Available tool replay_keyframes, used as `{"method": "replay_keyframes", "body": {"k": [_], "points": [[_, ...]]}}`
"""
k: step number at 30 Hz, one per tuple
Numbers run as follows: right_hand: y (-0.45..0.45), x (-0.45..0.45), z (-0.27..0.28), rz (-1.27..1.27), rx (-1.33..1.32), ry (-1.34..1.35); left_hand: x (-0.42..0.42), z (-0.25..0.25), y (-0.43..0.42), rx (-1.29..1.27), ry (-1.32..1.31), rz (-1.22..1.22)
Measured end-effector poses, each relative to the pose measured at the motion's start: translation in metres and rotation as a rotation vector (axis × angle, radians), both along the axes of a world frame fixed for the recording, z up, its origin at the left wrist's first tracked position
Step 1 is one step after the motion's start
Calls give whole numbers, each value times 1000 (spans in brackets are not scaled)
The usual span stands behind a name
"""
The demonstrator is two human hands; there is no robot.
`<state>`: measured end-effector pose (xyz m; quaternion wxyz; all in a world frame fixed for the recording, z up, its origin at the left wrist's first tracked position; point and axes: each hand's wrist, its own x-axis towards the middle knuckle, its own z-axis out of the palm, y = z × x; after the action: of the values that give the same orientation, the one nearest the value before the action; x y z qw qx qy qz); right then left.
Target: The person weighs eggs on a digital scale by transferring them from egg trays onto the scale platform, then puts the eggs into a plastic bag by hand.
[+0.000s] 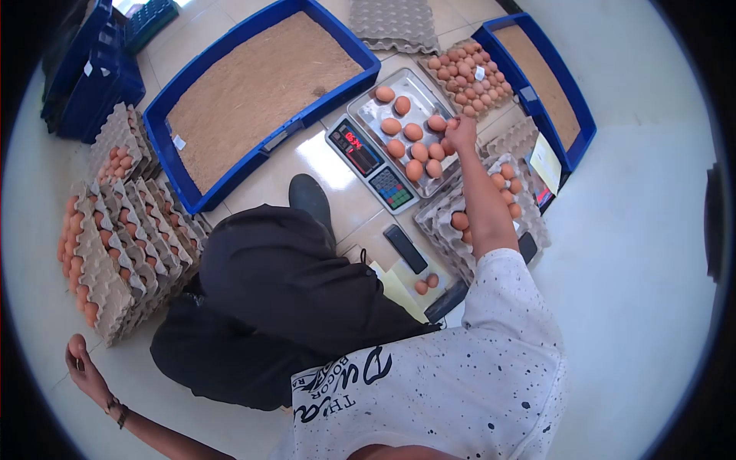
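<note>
My left hand (90, 377) is out at the far lower left, its fingers closed around a brown egg (77, 346). My right hand (461, 133) reaches over the right edge of the weighing scale's metal pan (378, 116), fingers drawn together. Its fingertips meet the side of a brown egg (437, 123) on the pan; the hand partly covers another egg beside it. Several more brown eggs, such as one egg (413, 132) mid-pan, lie loose there. Red digits glow on the scale's display (359, 147). Below my right forearm is a stack of egg trays (438, 225) holding some eggs.
Stacked trays of eggs (115, 287) stand at my left. A blue bin of brown grainy material (195, 201) lies ahead, and a narrower blue bin (584, 136) is at right. A full egg tray (473, 80) sits behind the scale. A black phone (405, 249) and two eggs (426, 284) are near my lap.
</note>
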<state>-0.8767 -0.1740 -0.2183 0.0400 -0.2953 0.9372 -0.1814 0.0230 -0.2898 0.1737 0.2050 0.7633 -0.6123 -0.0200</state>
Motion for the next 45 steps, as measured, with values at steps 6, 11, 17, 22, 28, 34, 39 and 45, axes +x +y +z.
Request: {"method": "replay_keyframes", "body": {"k": [6,11,17,22,28,34,39,45], "points": [[0,2,-2,86,29,-62,-204,6,49,-65,433,-338],[-36,108,118,53,-705,-266,-334,-8,78,161,586,-817],[21,318,316,1101,-731,-1144,-416,-20,81,55,373,-1280],[15,307,302,594,-670,-1037,-404,-21,76,-116,206,-1001],[-54,121,118,-51,-850,-1156,-210,-29,21,-327,-106,-359],[-82,21,14,66,-273,-46,13,-64,0,-87,-402,48],[-88,16,13,251,98,114,115,-113,-11,0,131,127],[-96,34,17,182,197,-32,145,-132,-24,161,316,70]]}}
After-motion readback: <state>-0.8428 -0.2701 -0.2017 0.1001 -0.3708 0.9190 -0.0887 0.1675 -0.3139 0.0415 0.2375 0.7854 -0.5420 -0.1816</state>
